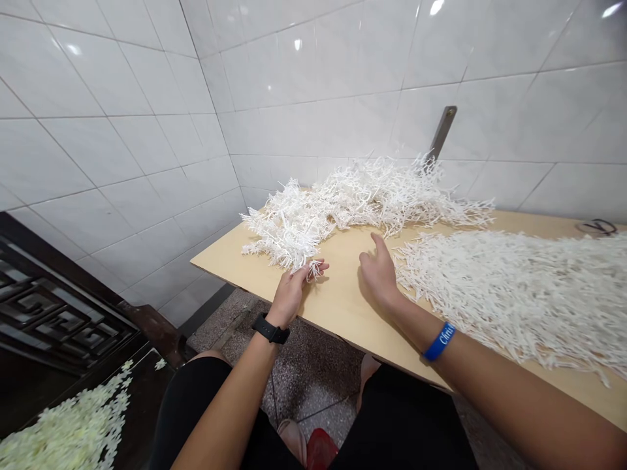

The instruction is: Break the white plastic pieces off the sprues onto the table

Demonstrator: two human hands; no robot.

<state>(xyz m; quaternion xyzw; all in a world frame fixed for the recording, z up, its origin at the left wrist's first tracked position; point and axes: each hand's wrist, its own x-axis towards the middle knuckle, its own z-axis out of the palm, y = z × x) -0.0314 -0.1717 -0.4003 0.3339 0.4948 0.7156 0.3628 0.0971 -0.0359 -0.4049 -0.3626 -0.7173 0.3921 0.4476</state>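
Note:
My left hand (296, 287) pinches a small white branched sprig (315, 267) between thumb and fingers, just above the table's front left part. It is next to the near edge of a tangled heap of white branched sprigs (353, 196). My right hand (379, 269) is over the bare wood to the right, apart from the left one. Its index finger points forward and its thumb stands apart; nothing shows between them, and the other fingers are hidden. Beside it lies a wide spread of loose white stick-like pieces (519, 294).
The light wooden table (220, 261) stands near a tiled wall (323, 124). A grey metal bar (443, 132) leans behind the heap. A dark cord (598, 226) lies at the back right. A dark carved chair (59, 313) at the left bears small pale flower-shaped pieces (73, 424).

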